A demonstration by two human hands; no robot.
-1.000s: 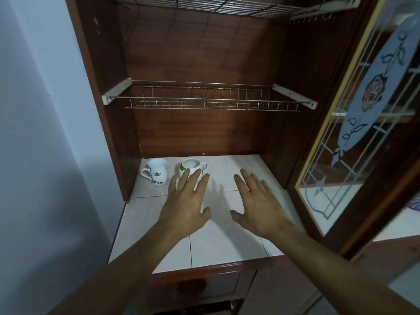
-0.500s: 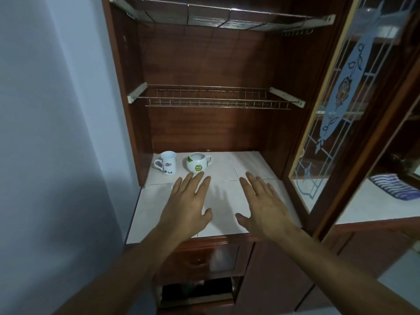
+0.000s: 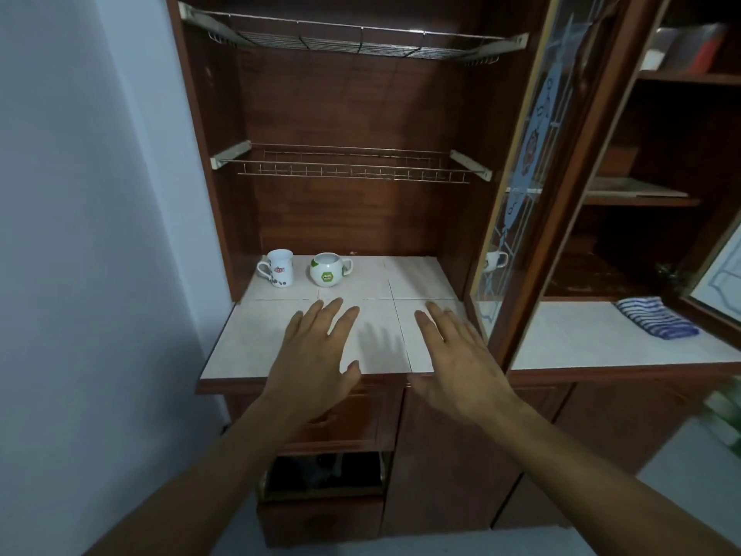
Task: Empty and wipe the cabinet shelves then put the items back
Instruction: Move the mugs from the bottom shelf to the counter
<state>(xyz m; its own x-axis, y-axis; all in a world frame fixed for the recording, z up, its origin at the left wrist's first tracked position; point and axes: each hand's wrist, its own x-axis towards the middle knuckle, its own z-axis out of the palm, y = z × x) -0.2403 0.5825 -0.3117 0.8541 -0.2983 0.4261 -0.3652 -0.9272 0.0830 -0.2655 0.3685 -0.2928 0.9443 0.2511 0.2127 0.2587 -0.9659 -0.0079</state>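
White-tiled bench (image 3: 248,347) inside a brown wood cabinet (image 3: 224,154), head view. L = left hand (image 3: 316,355), R = right hand (image 3: 461,363). Both are palm-down over the front half of the bench, fingers (image 3: 347,319) straight and spread, gripping nothing; contact w/ the tiles cannot be told.

Task items: tall mug (image 3: 279,268) and round mug (image 3: 328,270) w/ green logo, both upright at the back-left of the bench, just beside each other and apart from the hands. Tall mug's handle points left; round mug's handle points right. Upper rack (image 3: 353,40) and lower rack (image 3: 353,168), both wire, carry nothing visible. Glass door (image 3: 517,194) stands open on R's side. Striped cloth (image 3: 657,323) lies folded on the next bench section, right of the door, well apart from both hands.

Key relation: the mugs lie ahead of L and slightly to its left. The round mug sits almost straight beyond L's fingers, the tall mug further left. L is the nearer hand to both mugs; R is nearer the cloth.

Est. stage: emptying nearly done, wiping not begun. Probable next move: a forward reach by L to the round mug. Risk: knocking the tall mug beside it.
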